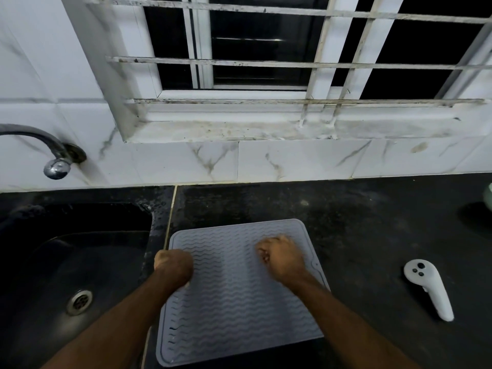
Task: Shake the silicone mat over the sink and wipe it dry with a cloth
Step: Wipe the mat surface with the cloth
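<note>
A grey silicone mat [234, 296] with wavy ridges lies flat on the black countertop [359, 227], just right of the sink [53, 262]. My left hand [173, 264] is curled into a fist at the mat's left edge; whether it pinches the edge is hidden. My right hand [281, 255] is also curled, knuckles up, resting on the mat's upper right part and slightly blurred. Nothing shows in either hand. No cloth is in view.
The black sink has a metal drain [79, 302], and a chrome tap [57, 166] comes out of the tiled wall above it. A white handheld controller [428, 288] lies on the counter to the right. A pale green object [488, 199] peeks in at the right edge.
</note>
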